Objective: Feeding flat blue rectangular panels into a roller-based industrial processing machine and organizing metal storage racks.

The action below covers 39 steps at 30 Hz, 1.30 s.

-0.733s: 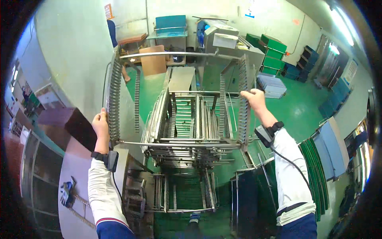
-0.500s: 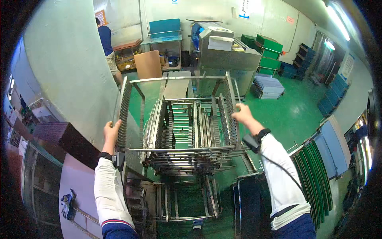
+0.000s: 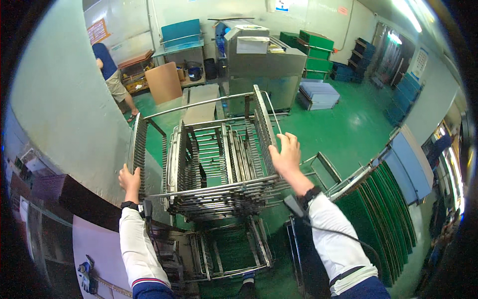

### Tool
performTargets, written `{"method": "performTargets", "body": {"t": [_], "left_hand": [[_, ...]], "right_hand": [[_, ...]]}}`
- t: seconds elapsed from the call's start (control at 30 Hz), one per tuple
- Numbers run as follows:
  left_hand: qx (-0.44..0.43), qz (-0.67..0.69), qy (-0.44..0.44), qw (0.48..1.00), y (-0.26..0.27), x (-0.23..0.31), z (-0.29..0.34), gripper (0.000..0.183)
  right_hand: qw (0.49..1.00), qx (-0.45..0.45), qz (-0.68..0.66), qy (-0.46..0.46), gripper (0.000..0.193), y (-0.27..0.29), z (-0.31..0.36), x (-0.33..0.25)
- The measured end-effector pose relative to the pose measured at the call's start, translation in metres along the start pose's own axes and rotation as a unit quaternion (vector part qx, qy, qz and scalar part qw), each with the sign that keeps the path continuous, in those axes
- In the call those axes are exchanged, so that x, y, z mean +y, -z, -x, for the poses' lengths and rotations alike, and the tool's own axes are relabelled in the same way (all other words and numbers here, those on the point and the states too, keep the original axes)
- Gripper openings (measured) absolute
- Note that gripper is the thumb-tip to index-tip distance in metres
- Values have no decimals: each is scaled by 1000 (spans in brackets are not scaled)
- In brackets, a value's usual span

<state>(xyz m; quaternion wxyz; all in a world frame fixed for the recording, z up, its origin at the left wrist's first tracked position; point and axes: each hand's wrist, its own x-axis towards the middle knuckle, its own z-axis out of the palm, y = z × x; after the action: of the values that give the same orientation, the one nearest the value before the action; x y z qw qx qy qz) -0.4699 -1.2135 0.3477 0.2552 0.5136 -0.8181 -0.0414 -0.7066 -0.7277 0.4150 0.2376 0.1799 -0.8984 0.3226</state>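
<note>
A metal rack (image 3: pixel 258 178) with slotted comb-like side walls stands on top of a stack of similar metal racks (image 3: pixel 219 203). At its left side wall, my left hand (image 3: pixel 130 180) has its thumb and fingers apart, close against the outer face. My right hand (image 3: pixel 286 155) lies at the right side wall, fingers spread and thumb next to the slotted edge. Neither hand is visibly wrapped round a bar; part of the left fingers is hidden. Inside the top rack, bars of other racks show through. One more metal rack (image 3: pixel 239 273) sits low, near my feet.
A pale wall (image 3: pixel 59 84) rises close on the left. Green sheets (image 3: pixel 366 214) stand in a row at right. Behind are a metal machine (image 3: pixel 264 70), green crates (image 3: pixel 318 50) and a leaning brown board (image 3: pixel 163 83). Another person (image 3: pixel 112 74) stands at far left.
My view has swung right and tilted. The right hand's fingers have spread from a grip and moved lower along the rack's side. The left fingers have loosened. The rack stays on the stack.
</note>
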Motion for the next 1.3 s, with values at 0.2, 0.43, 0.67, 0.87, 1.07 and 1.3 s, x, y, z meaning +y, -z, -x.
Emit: {"method": "performTargets", "body": {"t": [0.2, 0.43, 0.67, 0.87, 1.07, 1.3], "left_hand": [[98, 194, -199, 956, 16, 52, 39, 42], [-59, 374, -408, 830, 71, 114, 235, 19], [-494, 361, -346, 711, 27, 77, 471, 12], [-728, 256, -276, 573, 46, 58, 682, 19], [-775, 57, -343, 527, 101, 90, 849, 26], [-838, 4, -369, 402, 200, 209, 1044, 28]], "right_hand": [[962, -126, -243, 1, 17, 76, 150, -39], [779, -527, -330, -82, 24, 163, 432, 44], [699, -509, -309, -397, 31, 309, 588, 158], [650, -286, -332, -622, 29, 427, 733, 261], [637, -161, -176, -733, 21, 537, 910, 372], [529, 97, -185, -823, 17, 664, 1016, 391]]}}
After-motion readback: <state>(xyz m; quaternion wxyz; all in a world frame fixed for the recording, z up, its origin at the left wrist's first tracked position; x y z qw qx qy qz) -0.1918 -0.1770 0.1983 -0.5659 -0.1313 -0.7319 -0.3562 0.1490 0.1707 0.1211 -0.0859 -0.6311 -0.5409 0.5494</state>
